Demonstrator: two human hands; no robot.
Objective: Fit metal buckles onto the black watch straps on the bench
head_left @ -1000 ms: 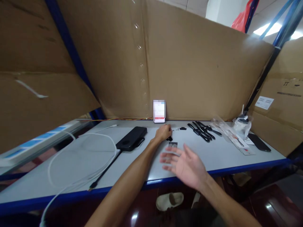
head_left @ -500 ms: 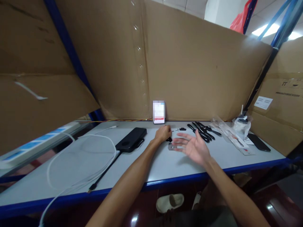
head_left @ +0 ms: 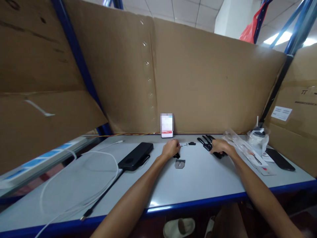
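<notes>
where the right hand covers the black watch straps at the table's far middle, fingers bent, grip unclear; three strap ends show. left hand curled on one small black piece, grip hidden. nearby: one grey plate, one power bank, one upright phone.

The tabletop is pale grey with a blue front edge. The watches under the right hand are black. At 5 o'clock of the left hand lies a small grey plate; at 9 o'clock, a black power bank and a white cable. The cardboard behind is plain brown.
</notes>
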